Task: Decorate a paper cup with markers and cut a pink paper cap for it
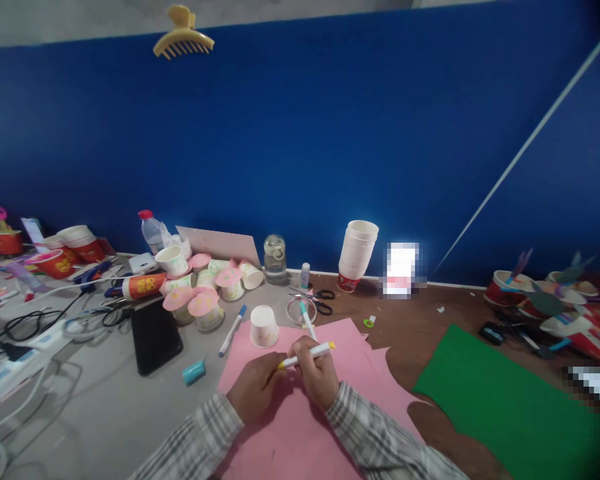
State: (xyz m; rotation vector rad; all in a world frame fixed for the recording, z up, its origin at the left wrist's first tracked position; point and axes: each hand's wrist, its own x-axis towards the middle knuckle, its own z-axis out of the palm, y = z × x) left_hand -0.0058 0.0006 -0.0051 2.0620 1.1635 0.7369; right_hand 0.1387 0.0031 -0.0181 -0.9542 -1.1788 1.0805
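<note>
A white marker with yellow ends (pixel 300 358) lies slantwise across my right hand (pixel 316 373), gripped between its thumb and fingers. My left hand (pixel 257 383) is closed at the marker's lower yellow end, its fingertips partly hidden. Both hands are over a large sheet of pink paper (pixel 300 440). An upside-down paper cup (pixel 264 327) stands on the sheet just beyond my left hand. Past my right hand a white marker with a turquoise tip (pixel 307 319) points away, its near end hidden by the fingers.
Left are a blue-ended marker (pixel 233 331), a turquoise roll (pixel 194 372), a black phone (pixel 156 337) and several pink-topped cups (pixel 205 307). Scissors (pixel 324 301), a tape ring (pixel 301 311), a glass jar (pixel 275 260) and stacked cups (pixel 359 253) stand beyond. Green paper (pixel 505 400) lies right.
</note>
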